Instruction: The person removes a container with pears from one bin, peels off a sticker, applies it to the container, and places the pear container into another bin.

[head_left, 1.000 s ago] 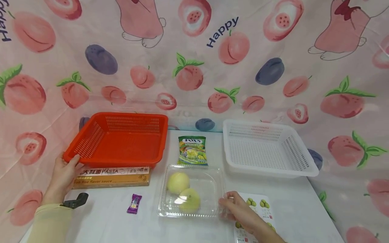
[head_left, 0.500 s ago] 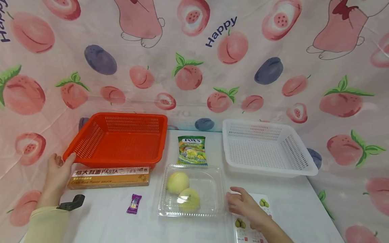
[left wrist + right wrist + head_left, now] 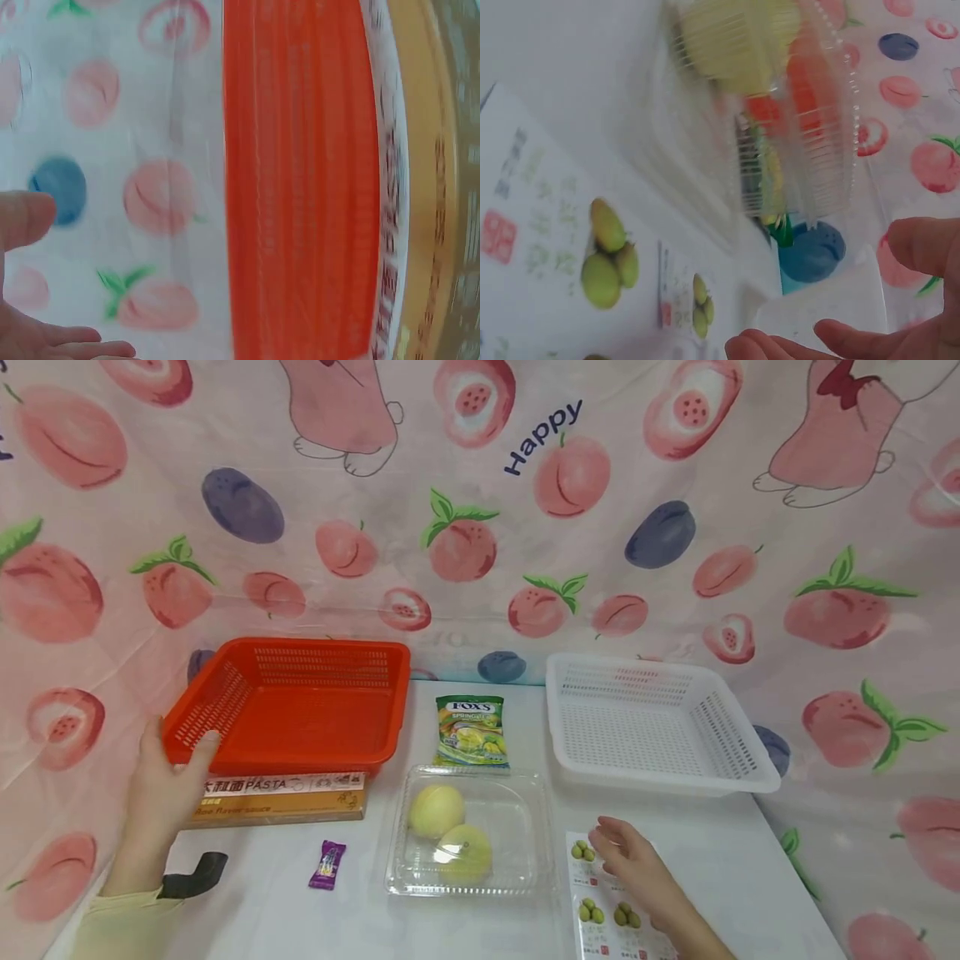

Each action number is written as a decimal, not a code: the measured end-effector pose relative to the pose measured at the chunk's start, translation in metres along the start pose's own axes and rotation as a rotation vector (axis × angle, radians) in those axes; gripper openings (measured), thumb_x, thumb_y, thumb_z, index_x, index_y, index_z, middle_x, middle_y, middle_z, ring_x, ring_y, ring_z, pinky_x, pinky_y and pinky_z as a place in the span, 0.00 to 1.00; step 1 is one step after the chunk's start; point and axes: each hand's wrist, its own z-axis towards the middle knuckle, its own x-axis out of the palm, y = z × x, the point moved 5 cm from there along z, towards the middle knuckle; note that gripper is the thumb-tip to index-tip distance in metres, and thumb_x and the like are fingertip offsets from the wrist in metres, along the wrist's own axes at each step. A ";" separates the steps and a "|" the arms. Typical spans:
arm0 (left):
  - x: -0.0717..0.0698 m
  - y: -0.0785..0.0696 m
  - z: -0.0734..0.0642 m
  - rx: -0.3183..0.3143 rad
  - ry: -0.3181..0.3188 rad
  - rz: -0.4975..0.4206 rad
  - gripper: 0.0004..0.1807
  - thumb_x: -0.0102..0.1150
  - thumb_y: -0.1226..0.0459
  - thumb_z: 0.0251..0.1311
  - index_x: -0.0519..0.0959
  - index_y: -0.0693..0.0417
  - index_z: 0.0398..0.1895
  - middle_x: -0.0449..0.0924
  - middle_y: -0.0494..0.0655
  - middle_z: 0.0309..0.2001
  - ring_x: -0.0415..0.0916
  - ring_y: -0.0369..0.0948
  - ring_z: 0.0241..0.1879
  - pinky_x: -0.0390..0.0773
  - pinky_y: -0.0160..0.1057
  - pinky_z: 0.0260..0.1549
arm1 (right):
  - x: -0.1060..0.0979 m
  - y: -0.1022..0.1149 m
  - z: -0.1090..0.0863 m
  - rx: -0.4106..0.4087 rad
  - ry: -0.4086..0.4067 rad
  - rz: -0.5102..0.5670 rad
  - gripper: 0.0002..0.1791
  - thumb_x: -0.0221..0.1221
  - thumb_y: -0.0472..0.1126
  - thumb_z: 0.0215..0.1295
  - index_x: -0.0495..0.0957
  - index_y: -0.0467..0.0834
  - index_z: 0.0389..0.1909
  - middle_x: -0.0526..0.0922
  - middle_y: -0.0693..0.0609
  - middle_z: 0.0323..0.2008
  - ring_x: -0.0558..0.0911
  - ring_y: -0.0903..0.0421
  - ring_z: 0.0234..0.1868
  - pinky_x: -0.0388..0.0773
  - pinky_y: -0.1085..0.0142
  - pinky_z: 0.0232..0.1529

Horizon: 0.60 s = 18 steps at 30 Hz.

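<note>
My left hand (image 3: 161, 797) is at the front left corner of the red plastic basket (image 3: 300, 767), thumb and fingers spread with nothing between them. In the left wrist view, its thumb (image 3: 26, 220) shows apart from the red basket wall. My right hand (image 3: 637, 864), fingers loosely bent and holding nothing, is over a printed sheet (image 3: 592, 935) with pictures of green fruit. To its left lies a closed clear plastic clamshell box (image 3: 517, 843), with two pale yellow round fruits (image 3: 463, 853) inside. The right wrist view shows the thumb (image 3: 922, 244) and fingers apart from that box.
A pasta box (image 3: 285, 806) lies along the red basket's front. Nearby is a small purple wrapped candy (image 3: 327, 865). A green FOX'S candy bag (image 3: 471, 732) lies behind the clamshell, and a white basket (image 3: 663, 783) stands at back right. A fruit-patterned cloth (image 3: 480, 627) hangs behind.
My right hand has let go of the clamshell's right edge and moved right over the sheet. The left hand has loosened from the basket rim, and its fingers now stand spread.
</note>
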 end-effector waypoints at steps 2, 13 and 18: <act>0.006 -0.010 -0.007 0.066 -0.010 0.014 0.45 0.48 0.51 0.71 0.36 0.62 0.77 0.44 0.73 0.72 0.53 0.73 0.63 0.53 0.76 0.55 | 0.000 -0.003 -0.001 -0.002 -0.017 -0.063 0.45 0.53 0.67 0.66 0.61 0.36 0.69 0.69 0.34 0.63 0.74 0.38 0.57 0.77 0.47 0.50; 0.044 -0.057 -0.046 0.357 0.093 -0.100 0.39 0.56 0.62 0.69 0.48 0.59 0.76 0.55 0.61 0.72 0.61 0.61 0.65 0.67 0.20 0.47 | -0.005 -0.016 0.000 -0.010 -0.060 -0.209 0.37 0.55 0.59 0.69 0.66 0.35 0.66 0.76 0.43 0.56 0.76 0.45 0.54 0.76 0.47 0.49; 0.054 -0.068 -0.062 0.423 0.122 -0.088 0.24 0.56 0.64 0.70 0.68 0.58 0.67 0.76 0.54 0.59 0.71 0.29 0.58 0.70 0.19 0.45 | -0.009 -0.028 0.005 0.068 -0.034 -0.119 0.34 0.55 0.57 0.70 0.69 0.35 0.65 0.79 0.45 0.51 0.80 0.50 0.46 0.79 0.52 0.46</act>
